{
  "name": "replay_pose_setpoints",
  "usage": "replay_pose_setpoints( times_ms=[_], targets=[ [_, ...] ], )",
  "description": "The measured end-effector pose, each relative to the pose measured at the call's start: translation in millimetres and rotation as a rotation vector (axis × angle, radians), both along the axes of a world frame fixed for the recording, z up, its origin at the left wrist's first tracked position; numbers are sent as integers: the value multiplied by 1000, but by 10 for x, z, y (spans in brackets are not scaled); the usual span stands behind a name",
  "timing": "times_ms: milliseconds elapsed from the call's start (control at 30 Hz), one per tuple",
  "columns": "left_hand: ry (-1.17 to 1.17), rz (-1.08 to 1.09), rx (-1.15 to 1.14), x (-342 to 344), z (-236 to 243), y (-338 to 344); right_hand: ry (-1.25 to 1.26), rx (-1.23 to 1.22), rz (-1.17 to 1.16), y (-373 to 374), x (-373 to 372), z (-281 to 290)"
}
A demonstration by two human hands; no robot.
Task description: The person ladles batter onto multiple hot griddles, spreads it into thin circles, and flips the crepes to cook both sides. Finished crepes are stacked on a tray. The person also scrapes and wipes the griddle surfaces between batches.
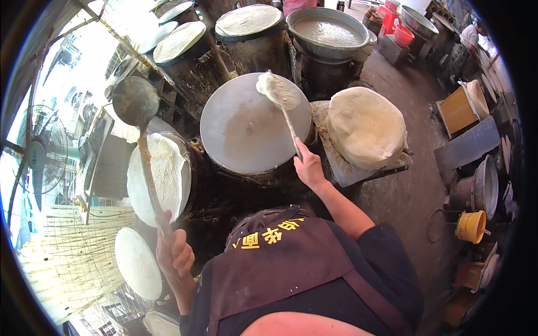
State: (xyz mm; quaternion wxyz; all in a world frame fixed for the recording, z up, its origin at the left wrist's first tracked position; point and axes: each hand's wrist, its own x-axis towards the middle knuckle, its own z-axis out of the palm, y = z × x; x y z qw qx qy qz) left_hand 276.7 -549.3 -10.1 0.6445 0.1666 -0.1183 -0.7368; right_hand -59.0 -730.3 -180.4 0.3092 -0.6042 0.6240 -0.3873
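My left hand [176, 251] is closed round the long handle of a ladle [136, 102], its dark round bowl raised at the far left. My right hand [309, 167] grips a thin stick [288, 122] whose far end is thickly coated in pale batter or dough. That coated end [271, 87] rests on or just over the upper right part of a round grey griddle [224, 106], where a pale smear shows beside it. A brownish patch marks the griddle's middle. Right of it, a tall stack of thin round pancakes [367, 126] lies on a board [352, 176].
Several drum-like stoves carry round pale sheets, such as the far sheet [249, 20] and the left sheet [159, 173]. A metal basin [297, 32] of pale liquid stands behind the griddle. A fan [38, 151] is at left, a yellow bucket [471, 227] at right. Another person [469, 38] is far right.
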Motion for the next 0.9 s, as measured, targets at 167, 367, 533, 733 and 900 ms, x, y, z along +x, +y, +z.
replay_pose_setpoints(
  times_ms=[167,367,533,733,900],
  targets=[
    [-23,-84,-81,65,-59,390,-11,-74,-33,-93,-221,-33],
    [-79,-99,-82,98,-74,629,163,22,-83,-340,270,-166],
    [-109,-105,-102,296,-161,752,175,-129,-29,-485,41,-102],
    [-69,-67,-75,429,-204,825,242,-48,-88,-587,280,-143],
    [-46,-103,-99,568,-299,861,298,-68,14,-646,590,36]
  ],
)
